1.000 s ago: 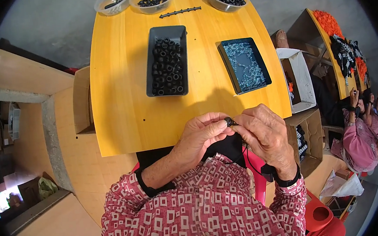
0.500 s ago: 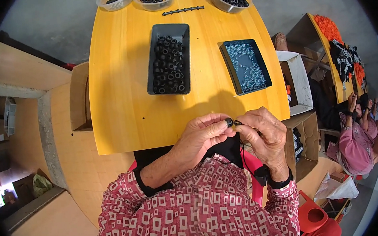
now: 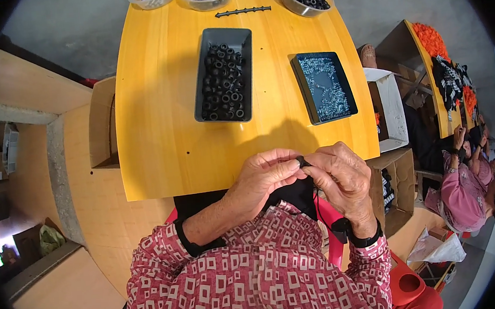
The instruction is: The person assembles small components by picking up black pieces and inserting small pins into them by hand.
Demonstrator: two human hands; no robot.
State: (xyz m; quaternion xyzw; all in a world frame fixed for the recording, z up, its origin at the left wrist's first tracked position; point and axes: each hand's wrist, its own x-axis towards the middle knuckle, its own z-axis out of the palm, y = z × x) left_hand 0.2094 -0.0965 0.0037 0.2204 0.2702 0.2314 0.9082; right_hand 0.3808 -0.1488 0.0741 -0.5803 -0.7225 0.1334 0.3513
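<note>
Close to the table's near edge, my left hand (image 3: 269, 171) pinches a small round black ring-like part (image 3: 301, 162) between thumb and fingers. My right hand (image 3: 340, 176) is closed in a pinch right against that part. The small black piece in its fingertips is now mostly hidden, so I cannot tell how the two fit together. Beyond my hands lies a long dark tray (image 3: 229, 35) holding many black rings (image 3: 223, 84). To its right is a shallow dark tray (image 3: 304, 89) with many tiny pale silvery pieces (image 3: 326, 81).
Along the table's far side are clear bowls (image 3: 211, 5) of black parts and a black notched rod (image 3: 243, 11). Cardboard boxes (image 3: 104, 125) flank the yellow table (image 3: 156, 103). Other people (image 3: 466, 195) sit far right beside a table with orange and black material (image 3: 453, 74).
My right hand has moved slightly left, closing the small gap to my left fingertips. The black piece that showed between the hands is now mostly covered.
</note>
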